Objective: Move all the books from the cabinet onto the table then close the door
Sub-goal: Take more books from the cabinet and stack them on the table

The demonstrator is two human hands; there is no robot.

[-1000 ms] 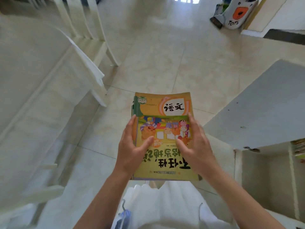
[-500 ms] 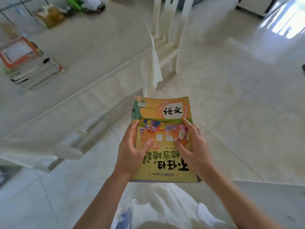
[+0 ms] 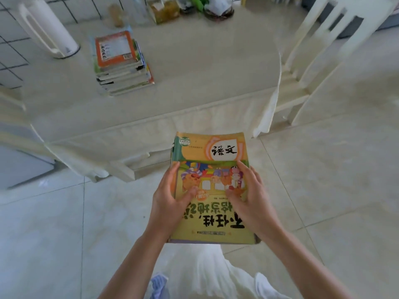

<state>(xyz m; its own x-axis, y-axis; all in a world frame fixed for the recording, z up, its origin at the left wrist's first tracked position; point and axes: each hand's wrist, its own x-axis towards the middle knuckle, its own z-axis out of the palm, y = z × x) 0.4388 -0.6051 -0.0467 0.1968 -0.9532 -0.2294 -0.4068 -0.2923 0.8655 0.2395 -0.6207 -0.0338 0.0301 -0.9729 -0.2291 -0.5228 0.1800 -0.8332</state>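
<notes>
Two hands are closed on a small bundle of books (image 3: pixel 212 188): left hand (image 3: pixel 167 203) at its left edge, right hand (image 3: pixel 251 201) at its right, held over the floor (image 3: pixel 323 190) near the table (image 3: pixel 194 87). One stack (image 3: pixel 121 63) is lain on the table beside a white jug (image 3: pixel 46 26)

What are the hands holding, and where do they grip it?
A small stack of books, yellow one on top: left hand on its left edge, right hand on its right edge, thumbs on the cover.
</notes>
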